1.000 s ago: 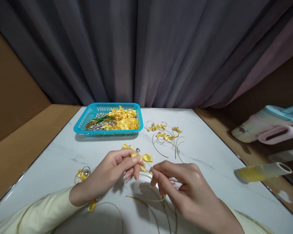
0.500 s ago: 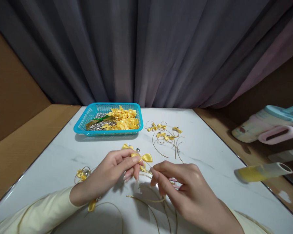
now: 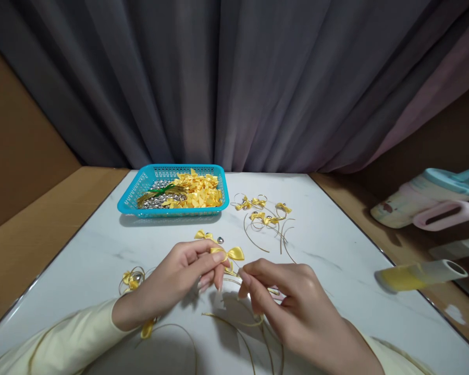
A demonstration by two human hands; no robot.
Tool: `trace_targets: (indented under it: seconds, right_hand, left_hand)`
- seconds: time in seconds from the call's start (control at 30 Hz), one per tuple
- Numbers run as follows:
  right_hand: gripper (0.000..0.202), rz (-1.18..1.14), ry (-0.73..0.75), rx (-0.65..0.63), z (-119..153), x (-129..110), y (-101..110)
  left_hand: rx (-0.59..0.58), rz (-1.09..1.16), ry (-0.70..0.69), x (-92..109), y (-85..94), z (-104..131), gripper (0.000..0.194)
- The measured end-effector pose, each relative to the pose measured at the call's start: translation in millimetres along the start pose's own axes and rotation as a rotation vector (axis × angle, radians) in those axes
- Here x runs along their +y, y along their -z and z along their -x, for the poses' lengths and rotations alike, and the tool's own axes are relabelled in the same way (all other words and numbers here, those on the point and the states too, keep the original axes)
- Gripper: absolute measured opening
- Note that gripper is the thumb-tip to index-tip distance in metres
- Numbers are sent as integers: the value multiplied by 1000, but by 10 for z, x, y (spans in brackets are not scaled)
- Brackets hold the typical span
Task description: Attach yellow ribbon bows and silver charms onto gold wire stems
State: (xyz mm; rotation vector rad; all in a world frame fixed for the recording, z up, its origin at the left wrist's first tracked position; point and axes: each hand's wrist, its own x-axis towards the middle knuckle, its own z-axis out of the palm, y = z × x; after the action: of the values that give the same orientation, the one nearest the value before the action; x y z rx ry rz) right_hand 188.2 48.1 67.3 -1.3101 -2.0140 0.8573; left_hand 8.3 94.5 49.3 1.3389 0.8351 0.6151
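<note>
My left hand [image 3: 185, 271] pinches a yellow satin bow [image 3: 235, 253] between thumb and forefinger, above the table. Just to its right, my right hand [image 3: 293, 294] is closed in a pinch on a thin gold cord [image 3: 233, 272], mostly hidden by the fingertips. A small pinkish thing [image 3: 276, 294] shows behind the right fingers; whether it is held or lying there, I cannot tell. Beyond the left fingers lie another bow [image 3: 204, 235] and a silver bell [image 3: 220, 240]. Loose gold cords [image 3: 234, 330] curve over the table below both hands.
A blue basket [image 3: 174, 212] at the back holds yellow bows, silver bells and a tied cord bundle. Corded bows [image 3: 260, 216] lie right of it; another [image 3: 133, 278] lies by my left wrist. A yellow-and-clear tube [image 3: 418, 276] and lidded cup [image 3: 398, 205] are at right.
Almost nothing differs. My right hand has shifted very slightly left, and the bow in my left hand stays in place.
</note>
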Motion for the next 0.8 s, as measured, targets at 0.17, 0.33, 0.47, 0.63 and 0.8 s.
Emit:
trace_targets:
  seconds: [0.17,0.33,0.47,0.63,0.8]
  right_hand:
    - [21,84,70,45,11,31,-65]
    - [20,116,119,100,22,82,-168]
    - [19,145,144,143,17,138,-256]
    - [19,147,153,136,-1,176,-276]
    - [19,178,171,145,-11,204,-288]
  left_hand:
    - [14,47,12,-20,-9,-5,27]
    - [67,134,38,-59,-47,-22,27]
    - [110,169,35,-112,-84,-40,27]
    - [137,80,18,-122,-97,-50,29]
    - [121,-14,17,-128,-121,-43,32]
